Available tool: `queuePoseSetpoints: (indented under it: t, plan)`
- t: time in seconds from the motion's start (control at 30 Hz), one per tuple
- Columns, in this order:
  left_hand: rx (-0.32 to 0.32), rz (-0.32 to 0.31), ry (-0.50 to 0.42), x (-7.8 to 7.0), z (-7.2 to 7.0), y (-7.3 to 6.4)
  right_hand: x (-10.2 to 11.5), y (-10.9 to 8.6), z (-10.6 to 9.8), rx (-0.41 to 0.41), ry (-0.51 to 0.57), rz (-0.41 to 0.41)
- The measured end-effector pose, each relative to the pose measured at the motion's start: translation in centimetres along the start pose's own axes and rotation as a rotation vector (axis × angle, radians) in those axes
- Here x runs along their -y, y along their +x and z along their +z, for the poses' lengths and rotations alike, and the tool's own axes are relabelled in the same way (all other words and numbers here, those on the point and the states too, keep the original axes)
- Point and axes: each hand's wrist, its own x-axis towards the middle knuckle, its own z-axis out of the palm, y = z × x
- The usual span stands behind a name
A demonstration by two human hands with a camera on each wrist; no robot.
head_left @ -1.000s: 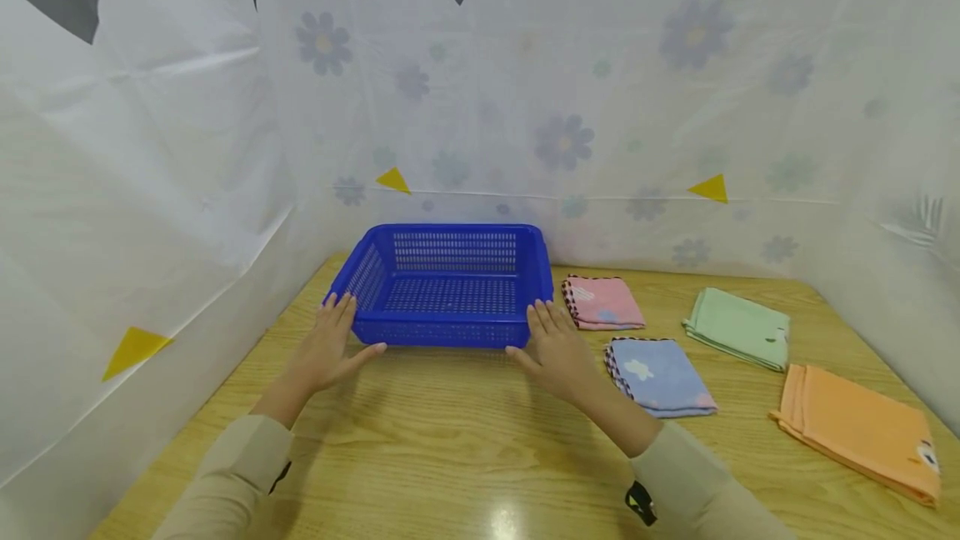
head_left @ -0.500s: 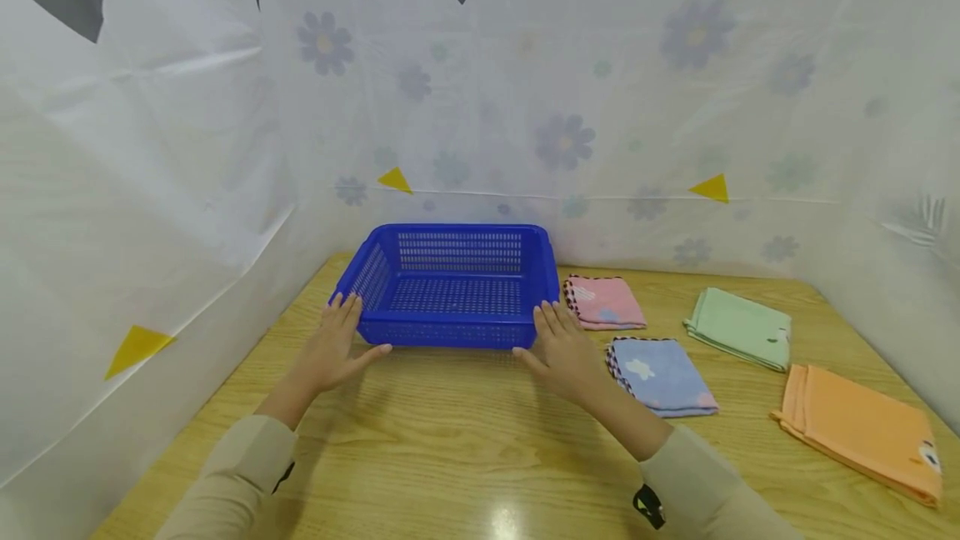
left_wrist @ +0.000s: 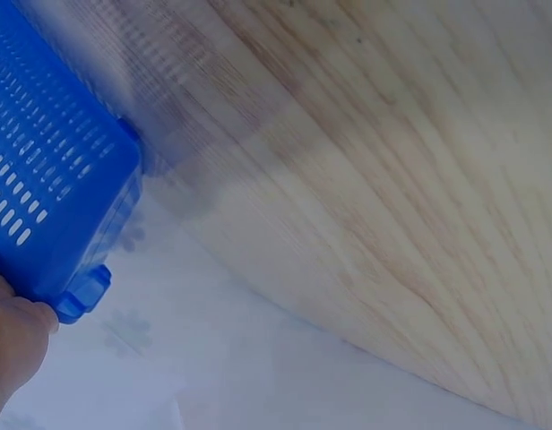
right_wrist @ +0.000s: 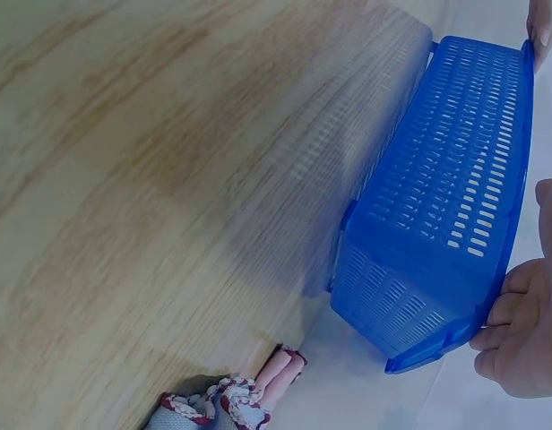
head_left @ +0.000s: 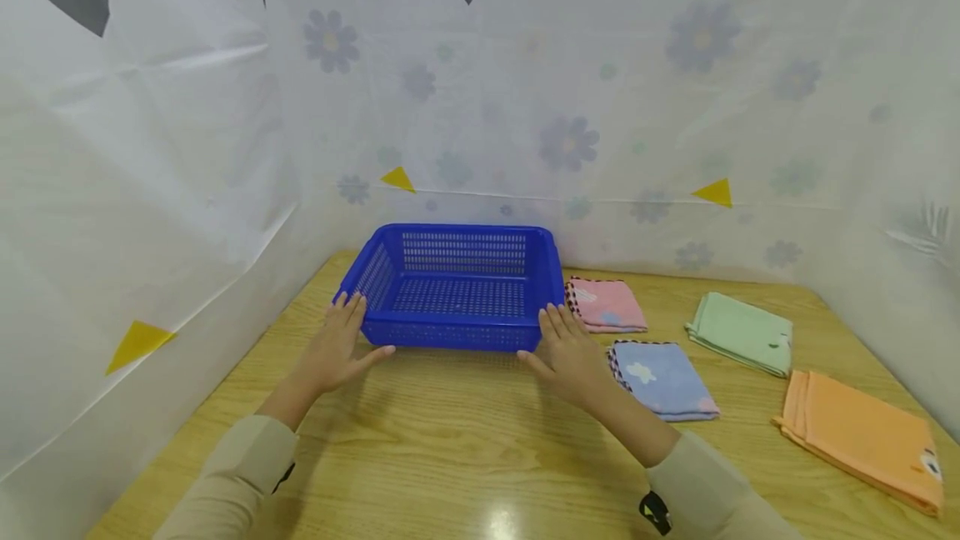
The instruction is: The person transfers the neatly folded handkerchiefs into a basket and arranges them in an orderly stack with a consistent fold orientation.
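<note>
A blue plastic basket [head_left: 465,333] with slotted walls stands at the back of the table, nothing inside it. My left hand [head_left: 335,350] touches its front left corner, fingers laid straight at the rim and thumb spread away. At the front right corner, my right hand [head_left: 573,361] rests its straight fingers against the rim, its thumb apart. In the right wrist view those fingertips [right_wrist: 491,339] meet the basket's outer edge. A folded pink towel [head_left: 609,307] lies right beside the basket, and a folded blue towel [head_left: 667,382] is just right of my right hand.
Farther right on the wooden table [head_left: 450,448] lie a folded green towel [head_left: 741,332] and a folded orange towel [head_left: 858,440]. White flower-printed sheeting [head_left: 480,107] closes off the back and sides.
Both hands have moved slightly right with the basket, narrowing its gap to the pink towel. The view has shifted a little too; the towels stay put.
</note>
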Motion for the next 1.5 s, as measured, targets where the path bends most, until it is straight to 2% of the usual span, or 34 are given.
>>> queuePoseSetpoints:
  t: [0.27, 0.5, 0.73, 1.07, 1.5]
  plan:
    - [0.032, -0.013, -0.003, 0.3, 0.1, 0.0, 0.0, 0.1, 0.3, -0.021, -0.004, -0.002]
    - [0.032, 0.004, -0.005, 0.3, -0.3, -0.1, 0.1, 0.1, 0.4, -0.030, 0.001, 0.007]
    - [0.056, -0.009, 0.010, 0.1, -0.4, 0.0, 0.0, 0.1, 0.4, -0.034, 0.012, 0.008]
    - [0.036, 0.007, 0.012, 0.2, -0.3, 0.0, -0.1, 0.1, 0.6, -0.038, 0.013, 0.006]
    - [0.030, 0.011, 0.016, -0.7, -1.0, -0.5, 0.2, -0.4, -0.2, -0.049, 0.015, 0.004]
